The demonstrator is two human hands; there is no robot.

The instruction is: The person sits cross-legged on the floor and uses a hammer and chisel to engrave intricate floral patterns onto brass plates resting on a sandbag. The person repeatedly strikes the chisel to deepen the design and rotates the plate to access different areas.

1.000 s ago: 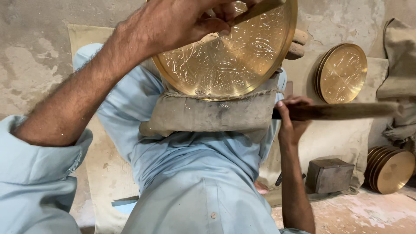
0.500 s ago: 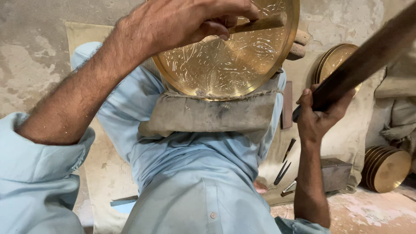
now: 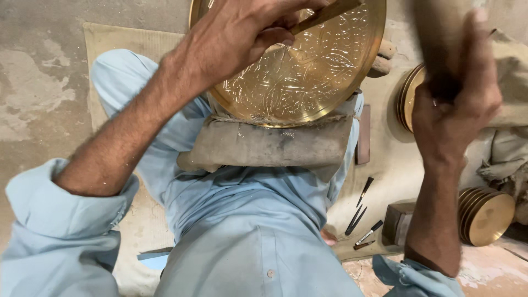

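Observation:
A round brass plate (image 3: 308,77) with engraved patterns rests on a grey padded cushion (image 3: 269,146) on my lap. My left hand (image 3: 242,33) is closed around a thin chisel (image 3: 324,14) whose tip meets the plate's face. My right hand (image 3: 456,104) is raised at the upper right, gripping a thick wooden mallet handle (image 3: 440,38) that is blurred with motion. I sit in light blue clothes.
Several small metal chisels (image 3: 360,212) lie on the mat at the right beside a small dark block (image 3: 397,223). Brass plates lean at the wall (image 3: 410,96) and stack at the far right (image 3: 487,214). A crumpled cloth (image 3: 509,159) lies near them.
My right hand has swung the wooden mallet upward from level to nearly vertical and moved closer to the camera. The left hand has kept the chisel on the plate.

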